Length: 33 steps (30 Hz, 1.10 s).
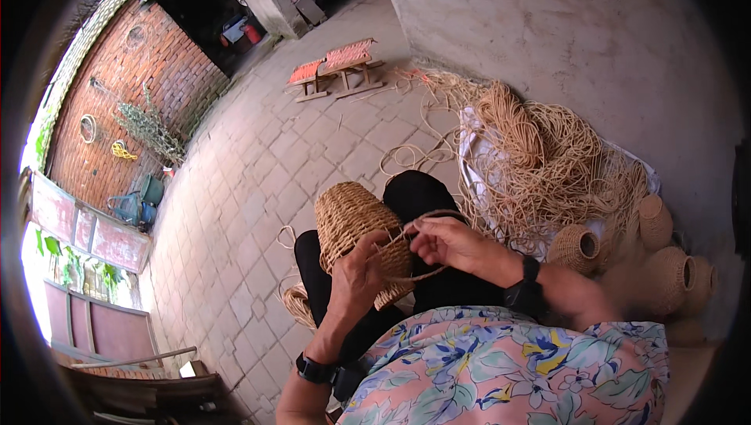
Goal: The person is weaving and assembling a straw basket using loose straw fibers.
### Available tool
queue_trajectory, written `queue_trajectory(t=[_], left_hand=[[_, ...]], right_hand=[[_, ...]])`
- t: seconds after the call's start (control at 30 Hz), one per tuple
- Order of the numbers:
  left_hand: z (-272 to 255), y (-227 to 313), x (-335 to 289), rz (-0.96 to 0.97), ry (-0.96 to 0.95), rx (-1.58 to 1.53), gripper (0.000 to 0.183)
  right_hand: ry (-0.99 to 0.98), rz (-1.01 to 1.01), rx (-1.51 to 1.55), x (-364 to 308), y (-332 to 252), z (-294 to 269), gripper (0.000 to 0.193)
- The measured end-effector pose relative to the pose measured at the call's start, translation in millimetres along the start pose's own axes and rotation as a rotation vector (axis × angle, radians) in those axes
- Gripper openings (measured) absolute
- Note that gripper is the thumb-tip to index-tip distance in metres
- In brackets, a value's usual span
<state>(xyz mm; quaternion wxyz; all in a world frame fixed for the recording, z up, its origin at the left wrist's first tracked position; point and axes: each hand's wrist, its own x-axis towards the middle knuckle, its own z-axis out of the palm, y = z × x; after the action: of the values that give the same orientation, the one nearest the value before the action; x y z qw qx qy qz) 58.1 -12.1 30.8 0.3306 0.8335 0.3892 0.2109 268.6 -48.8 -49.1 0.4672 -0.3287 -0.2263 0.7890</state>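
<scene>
A tan woven basket (352, 218) lies tilted across my lap, its closed end pointing away from me. My left hand (361, 272) is closed at the basket's near right side, thumb and fingers pinching its edge and a strand there. Just to the right, my right hand (454, 241) pinches a twisted straw cord (426, 275) that loops between the hands and beside the basket. The fingertips of both hands are close together, and the exact strand under the left fingers is partly hidden. Dark trousers (422, 194) show under the basket.
To the right, a big heap of loose straw cord (540, 151) lies on a white sheet (472, 132) by the wall. Several finished woven baskets (575, 247) sit near my right elbow. Two low stools (348, 56) with red woven seats stand ahead on the tiled floor (258, 190).
</scene>
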Motion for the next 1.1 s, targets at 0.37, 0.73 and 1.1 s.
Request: queue_trajectory(t=[0.37, 0.73, 1.1], left_hand=[[10.7, -4.3, 0.0, -0.048, 0.061, 0.007, 0.026], [16.6, 7.2, 3.8, -0.079, -0.002, 0.156, 0.024], [25.4, 2.3, -2.3, -0.012, 0.073, 0.21, 0.023]], right_hand=[[0.197, -0.243, -0.357, 31.6, -2.2, 7.7, 0.014], [0.316, 0.079, -0.859, 45.7, -15.7, 3.1, 0.02], [0.494, 0.312, -1.056, 91.7, 2.2, -0.3, 0.016]])
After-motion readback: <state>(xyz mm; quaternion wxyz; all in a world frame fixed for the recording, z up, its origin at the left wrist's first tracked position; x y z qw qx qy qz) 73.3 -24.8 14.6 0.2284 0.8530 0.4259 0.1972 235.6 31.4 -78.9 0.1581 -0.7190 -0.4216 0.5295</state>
